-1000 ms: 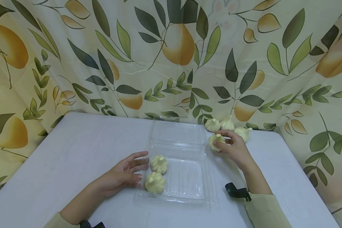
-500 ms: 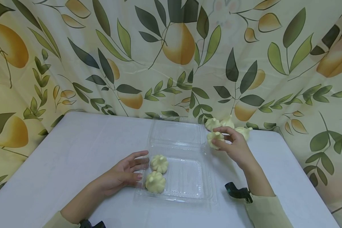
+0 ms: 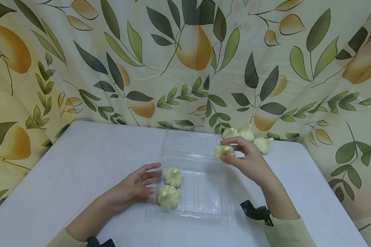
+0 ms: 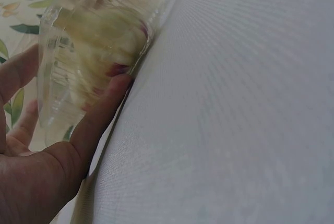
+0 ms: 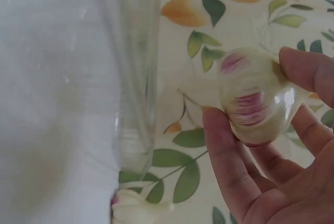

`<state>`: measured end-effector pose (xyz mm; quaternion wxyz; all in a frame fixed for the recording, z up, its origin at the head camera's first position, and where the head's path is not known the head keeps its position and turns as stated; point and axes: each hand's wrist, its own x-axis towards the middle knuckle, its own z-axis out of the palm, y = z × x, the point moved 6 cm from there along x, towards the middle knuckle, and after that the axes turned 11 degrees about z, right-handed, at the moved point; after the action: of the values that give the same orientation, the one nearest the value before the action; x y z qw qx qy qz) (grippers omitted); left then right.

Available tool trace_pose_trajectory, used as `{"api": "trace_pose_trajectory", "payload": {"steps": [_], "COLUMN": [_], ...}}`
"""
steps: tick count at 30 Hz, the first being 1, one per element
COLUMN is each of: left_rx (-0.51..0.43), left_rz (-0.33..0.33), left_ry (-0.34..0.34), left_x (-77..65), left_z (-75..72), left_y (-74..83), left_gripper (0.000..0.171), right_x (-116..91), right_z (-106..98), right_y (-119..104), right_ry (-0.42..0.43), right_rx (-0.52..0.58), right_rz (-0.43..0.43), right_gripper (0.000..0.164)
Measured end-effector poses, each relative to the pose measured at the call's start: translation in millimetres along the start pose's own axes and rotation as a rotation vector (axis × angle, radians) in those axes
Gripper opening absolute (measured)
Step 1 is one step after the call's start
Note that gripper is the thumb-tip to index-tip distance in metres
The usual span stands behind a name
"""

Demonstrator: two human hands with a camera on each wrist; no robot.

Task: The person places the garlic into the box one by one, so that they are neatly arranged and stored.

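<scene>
A clear plastic clamshell box (image 3: 201, 213) lies with its lid (image 3: 191, 144) folded back on the table. Two garlic bulbs, a front one (image 3: 168, 197) and a rear one (image 3: 173, 177), sit along the left side of its base. My left hand (image 3: 133, 187) rests against the box's left wall, fingers extended; the left wrist view shows its thumb (image 4: 102, 114) along the lower edge. Over the box's right rear part, my right hand (image 3: 248, 159) pinches another garlic bulb (image 3: 224, 151) between thumb and fingers. Purple streaks mark this bulb (image 5: 250, 98) in the right wrist view.
Three more garlic bulbs stand at the back right: a left one (image 3: 230, 133), a middle one (image 3: 246, 133) and a right one (image 3: 262, 145). The white table (image 3: 111, 151) ends at a leaf-and-fruit patterned curtain (image 3: 173, 82).
My right hand has carried its garlic bulb leftward, from beside the box to over its right rear part. The left hand and the two boxed bulbs have stayed in place.
</scene>
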<state>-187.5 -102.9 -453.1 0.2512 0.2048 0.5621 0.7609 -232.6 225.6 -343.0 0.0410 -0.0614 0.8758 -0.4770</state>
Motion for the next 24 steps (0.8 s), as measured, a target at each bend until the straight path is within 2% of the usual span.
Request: {"api": "trace_pose_trajectory", "payload": {"steps": [8, 14, 19, 24], "left_rx": [0.004, -0.001, -0.008, -0.019], "left_rz": [0.002, -0.001, -0.005, 0.004], "left_ry": [-0.001, -0.001, 0.003, -0.006], "left_x": [0.1, 0.3, 0.3, 0.3], "left_z": [-0.4, -0.2, -0.1, 1.2], "left_y": [-0.1, -0.3, -0.7, -0.1], "left_gripper": [0.079, 0.079, 0.080, 0.080], "right_x": [-17.3, -34.2, -45.1, -50.4], "right_z": [20.4, 45.3, 72.6, 94.2], "right_y": [-25.5, -46.5, -54.3, -50.6], "right_ry": [-0.135, -0.245, -0.367, -0.415], "right_rx": [0.016, -0.054, -0.185, -0.330], "right_rz": [-0.110, -0.218, -0.252, -0.234], "right_gripper": [0.034, 0.030, 0.030, 0.027]}}
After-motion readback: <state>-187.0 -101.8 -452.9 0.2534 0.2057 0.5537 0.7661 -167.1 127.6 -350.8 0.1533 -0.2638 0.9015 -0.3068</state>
